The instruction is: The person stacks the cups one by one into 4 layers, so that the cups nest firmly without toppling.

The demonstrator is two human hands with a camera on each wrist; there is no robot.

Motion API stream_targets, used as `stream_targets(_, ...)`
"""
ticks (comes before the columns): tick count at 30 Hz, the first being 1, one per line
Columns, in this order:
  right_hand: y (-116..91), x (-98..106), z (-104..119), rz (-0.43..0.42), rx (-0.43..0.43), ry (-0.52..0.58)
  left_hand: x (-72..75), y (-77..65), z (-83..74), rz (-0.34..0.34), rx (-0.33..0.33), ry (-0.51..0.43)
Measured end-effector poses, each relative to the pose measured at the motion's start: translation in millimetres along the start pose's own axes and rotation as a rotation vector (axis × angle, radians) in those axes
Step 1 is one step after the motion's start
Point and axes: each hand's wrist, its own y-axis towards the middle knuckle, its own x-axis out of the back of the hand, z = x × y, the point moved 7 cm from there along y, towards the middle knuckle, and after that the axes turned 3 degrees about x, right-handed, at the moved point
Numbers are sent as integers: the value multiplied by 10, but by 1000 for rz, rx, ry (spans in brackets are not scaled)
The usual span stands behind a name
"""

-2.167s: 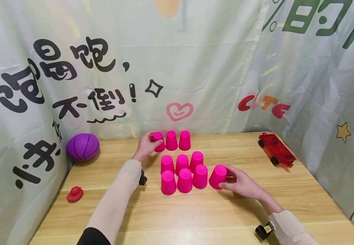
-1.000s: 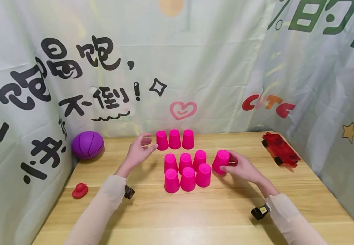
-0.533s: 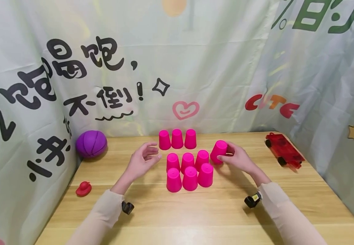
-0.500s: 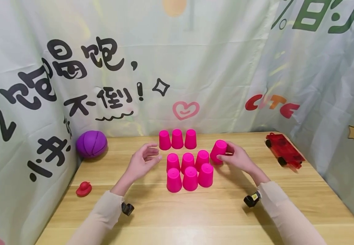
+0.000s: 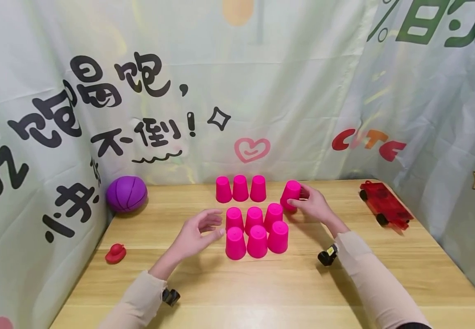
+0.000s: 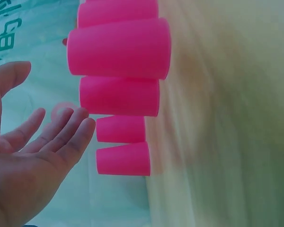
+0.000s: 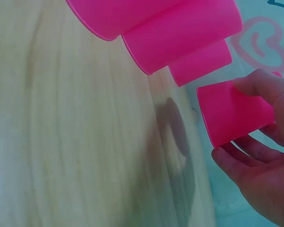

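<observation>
My right hand (image 5: 313,203) grips an upside-down pink cup (image 5: 290,195), which leans slightly, to the right of the back row. In the right wrist view the thumb lies on one side of this cup (image 7: 234,113) and the fingers on the other. My left hand (image 5: 198,234) hovers with parted, gently bent fingers at the left of two rows of upturned pink cups (image 5: 257,242); nothing is in it. In the left wrist view its fingertips come close to a pink cup (image 6: 119,96). Behind stand three more pink cups (image 5: 240,188) in a row.
A purple ball (image 5: 127,194) sits at the table's back left corner, with a small red hat-shaped toy (image 5: 115,253) nearer the front. On the right is a translucent red toy car (image 5: 385,205). Printed cloth (image 5: 295,114) hangs behind the wooden table (image 5: 262,292).
My right hand has carried its cup from beside the front row back towards the rear row. My left hand has let go of the rear left cup and come forward.
</observation>
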Motion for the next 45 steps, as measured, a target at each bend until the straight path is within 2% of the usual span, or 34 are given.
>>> stream_targets(12,216,-94,-54,-6,-23,13,-168,-95,76,84,30,16)
stream_targets(24,378,-196,-79,12,-25,31,-297,-102,154,109,51,47)
stream_targets(30,438,-256,-112,30,-40,33,-325,-102,161,120,62,39)
stream_targets(34,475,-296,-100,36,-18,30,-331,-106,164,119,74,36)
stream_targets(45,532,-366,-98,46,-9,38,-354,-116,162,114,62,39)
